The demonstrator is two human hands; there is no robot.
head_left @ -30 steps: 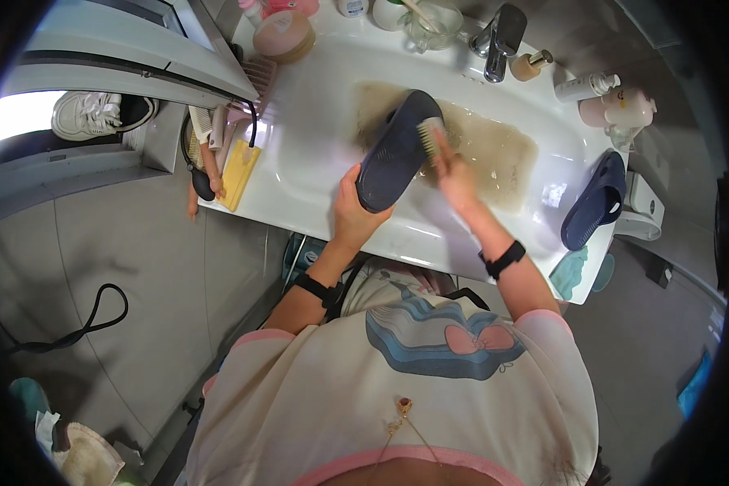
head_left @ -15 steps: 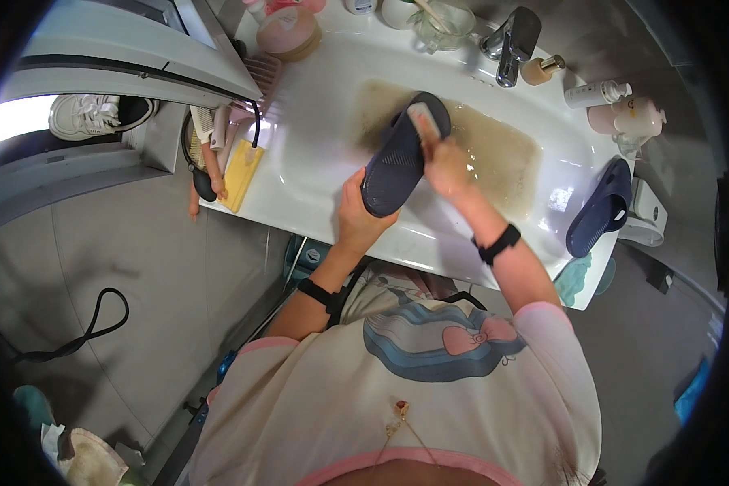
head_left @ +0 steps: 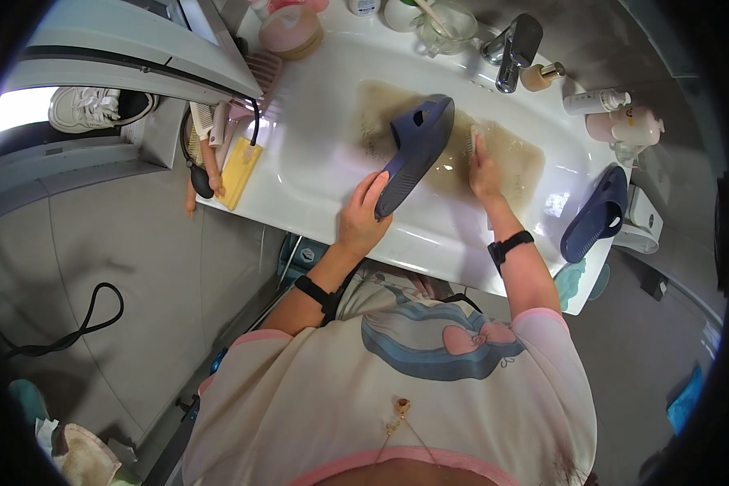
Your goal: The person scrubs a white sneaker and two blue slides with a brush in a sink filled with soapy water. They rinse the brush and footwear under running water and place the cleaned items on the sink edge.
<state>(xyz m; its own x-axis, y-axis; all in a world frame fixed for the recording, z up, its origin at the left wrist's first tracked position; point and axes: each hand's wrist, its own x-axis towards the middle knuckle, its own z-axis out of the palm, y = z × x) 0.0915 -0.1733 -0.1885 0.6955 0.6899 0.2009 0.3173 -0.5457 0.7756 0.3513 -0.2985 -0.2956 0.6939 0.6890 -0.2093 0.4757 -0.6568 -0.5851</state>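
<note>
My left hand [head_left: 364, 217] grips a dark blue slide sandal [head_left: 419, 150] by one end. The sandal is tilted on its side above murky brown water [head_left: 514, 158] in a white sink [head_left: 308, 154]. To its right, apart from the sandal, my right hand [head_left: 486, 172] is closed around a scrub brush [head_left: 472, 139], low over the water. Most of the brush is hidden by my fingers. A second blue slide sandal [head_left: 595, 215] leans at the right end of the sink, touched by neither hand.
At the back stand a chrome faucet [head_left: 514, 49], a glass bowl [head_left: 448, 31] and a small bottle [head_left: 541, 76]. Pump bottles [head_left: 624, 125] line the right rim. A yellow bar-shaped thing [head_left: 239, 174] and brushes lie on the left rim, near a white sneaker [head_left: 85, 109] on a shelf.
My right hand has moved off the sandal, to the right, with the brush. My left hand has turned the sandal from sole-up onto its side.
</note>
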